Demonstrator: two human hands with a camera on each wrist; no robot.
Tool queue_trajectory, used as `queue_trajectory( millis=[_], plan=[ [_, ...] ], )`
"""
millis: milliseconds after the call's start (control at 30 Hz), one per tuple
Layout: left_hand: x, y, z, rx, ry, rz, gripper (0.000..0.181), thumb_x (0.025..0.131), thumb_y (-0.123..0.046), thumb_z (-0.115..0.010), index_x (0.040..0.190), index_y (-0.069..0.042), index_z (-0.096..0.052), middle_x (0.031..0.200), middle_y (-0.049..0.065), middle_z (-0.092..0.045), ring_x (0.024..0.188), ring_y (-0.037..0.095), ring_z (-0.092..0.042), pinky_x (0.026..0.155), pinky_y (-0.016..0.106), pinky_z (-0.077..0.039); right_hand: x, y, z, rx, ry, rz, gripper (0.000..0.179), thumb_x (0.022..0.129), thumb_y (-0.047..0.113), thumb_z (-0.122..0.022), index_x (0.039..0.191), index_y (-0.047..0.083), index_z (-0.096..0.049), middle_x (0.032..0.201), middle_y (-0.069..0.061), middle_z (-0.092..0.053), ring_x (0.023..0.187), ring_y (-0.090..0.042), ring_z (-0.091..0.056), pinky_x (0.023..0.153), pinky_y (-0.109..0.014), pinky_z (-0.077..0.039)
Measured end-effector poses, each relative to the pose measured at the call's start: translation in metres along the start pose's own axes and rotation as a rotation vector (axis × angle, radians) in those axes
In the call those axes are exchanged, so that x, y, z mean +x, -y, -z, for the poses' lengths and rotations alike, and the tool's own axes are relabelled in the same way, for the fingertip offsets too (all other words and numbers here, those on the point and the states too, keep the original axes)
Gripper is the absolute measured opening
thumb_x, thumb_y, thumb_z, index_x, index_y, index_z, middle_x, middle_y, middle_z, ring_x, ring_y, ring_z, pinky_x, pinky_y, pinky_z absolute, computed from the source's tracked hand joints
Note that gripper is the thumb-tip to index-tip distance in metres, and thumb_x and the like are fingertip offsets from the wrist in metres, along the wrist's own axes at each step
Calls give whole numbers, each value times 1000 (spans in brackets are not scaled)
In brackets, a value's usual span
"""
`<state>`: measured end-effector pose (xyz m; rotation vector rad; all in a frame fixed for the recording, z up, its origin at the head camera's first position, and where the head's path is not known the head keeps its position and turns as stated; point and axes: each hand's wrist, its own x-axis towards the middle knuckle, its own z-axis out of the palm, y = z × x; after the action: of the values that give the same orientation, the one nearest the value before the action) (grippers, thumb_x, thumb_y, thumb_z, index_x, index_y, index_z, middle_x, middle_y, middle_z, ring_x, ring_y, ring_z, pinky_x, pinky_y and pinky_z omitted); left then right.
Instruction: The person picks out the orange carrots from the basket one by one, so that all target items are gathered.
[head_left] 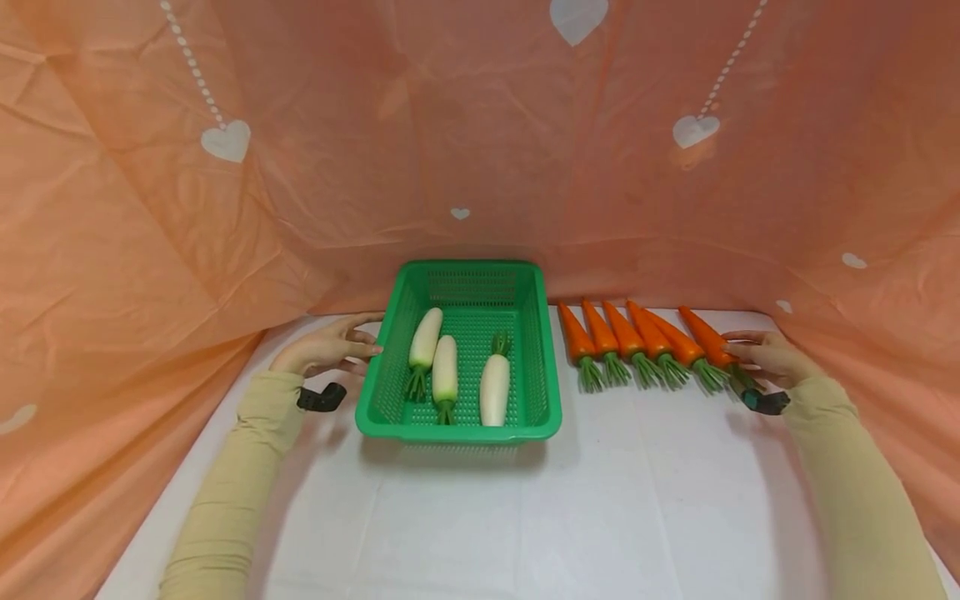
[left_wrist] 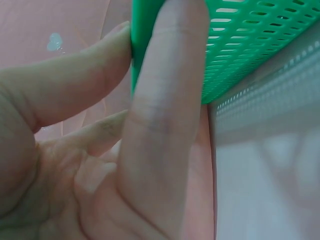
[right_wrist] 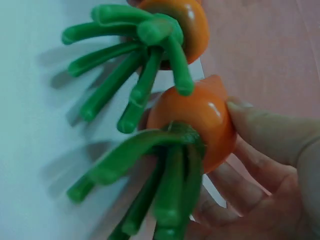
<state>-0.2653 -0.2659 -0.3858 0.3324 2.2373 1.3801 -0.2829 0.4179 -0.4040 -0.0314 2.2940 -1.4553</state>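
A green plastic basket (head_left: 552, 367) stands on the white table. Three white radishes (head_left: 494, 392) with green stubs of leaf lie in it, apart from its walls. My left hand (head_left: 330, 346) is at the basket's left side, its fingers extended and touching the rim; in the left wrist view the thumb (left_wrist: 85, 82) meets the rim's edge. To the right, my right hand (head_left: 767, 354) holds the rightmost carrot (right_wrist: 210, 125) between thumb and fingers near its leafy end. Its green stalks stick out toward the wrist camera. The fingers' undersides are partly hidden behind the carrot.
Several more orange carrots (head_left: 630, 339) lie in a slanted row between the basket and my right hand, tips toward the back. A peach curtain (head_left: 480, 150) with white hearts hangs right behind them. White tabletop (head_left: 600, 508) stretches in front.
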Motion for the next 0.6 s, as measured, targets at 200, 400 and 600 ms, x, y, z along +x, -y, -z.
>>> queue_trajectory(
  millis=[200,400,600],
  plan=[
    [-18,-25,-5,-117,7,-1,73,96,-9,-58,154,-12,-14,105,12,-53,85,18,-58,79,44,-54,2,-3,-3,17,-55,20,49,102,19,-49,129,-21,-40,90,13,-61,79,-5,-59,73,-21,-52],
    [-16,-24,-8,-87,-25,43,73,97,-6,-57,154,-11,-12,103,13,-55,80,17,-57,77,42,-55,5,-6,-8,-13,-76,23,56,102,27,-49,132,-18,-38,94,13,-59,82,-3,-59,74,-20,-51],
    [-16,-23,-7,-108,-8,32,76,95,-9,-60,154,-11,-13,100,12,-54,80,17,-57,73,38,-56,1,-8,-8,-48,-88,1,63,104,31,-40,138,-19,-25,106,2,-52,84,1,-53,74,-17,-49]
  ],
)
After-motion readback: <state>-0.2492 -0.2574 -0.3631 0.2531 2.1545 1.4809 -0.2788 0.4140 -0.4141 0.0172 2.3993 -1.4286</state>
